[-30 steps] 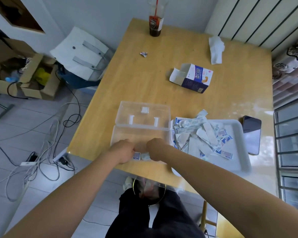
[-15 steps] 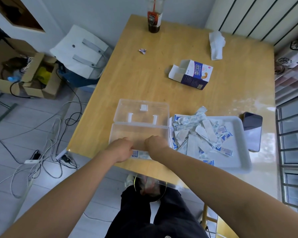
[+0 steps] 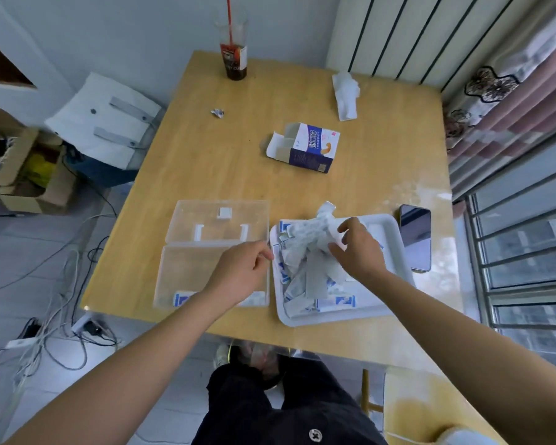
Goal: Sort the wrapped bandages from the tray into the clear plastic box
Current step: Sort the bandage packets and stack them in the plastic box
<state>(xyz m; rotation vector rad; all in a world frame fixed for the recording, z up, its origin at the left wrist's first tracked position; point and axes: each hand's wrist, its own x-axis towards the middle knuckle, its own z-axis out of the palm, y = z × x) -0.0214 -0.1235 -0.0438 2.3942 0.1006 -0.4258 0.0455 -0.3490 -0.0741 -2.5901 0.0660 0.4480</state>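
A white tray (image 3: 387, 226) near the table's front edge holds a heap of wrapped bandages (image 3: 305, 255), white strips with blue ends. Left of it lies the clear plastic box (image 3: 180, 271) with its lid (image 3: 220, 220) folded back; a few bandages (image 3: 182, 297) lie at its near end. My right hand (image 3: 355, 248) is over the heap, fingers pinching a bandage at the top of the pile. My left hand (image 3: 243, 273) hovers over the box's right side beside the tray, fingers loosely curled and holding nothing.
A dark phone (image 3: 415, 237) lies right of the tray. Farther back sit an opened bandage carton (image 3: 305, 147), a crumpled tissue (image 3: 346, 94), a small wrapper scrap (image 3: 217, 112) and a drink cup with a straw (image 3: 235, 49). Cables (image 3: 55, 319) and cardboard boxes (image 3: 23, 170) are on the floor at left.
Both hands left the near end of the box, where bandages now lie. My right hand moved right onto the tray's heap; my left hand rose toward the tray's edge.
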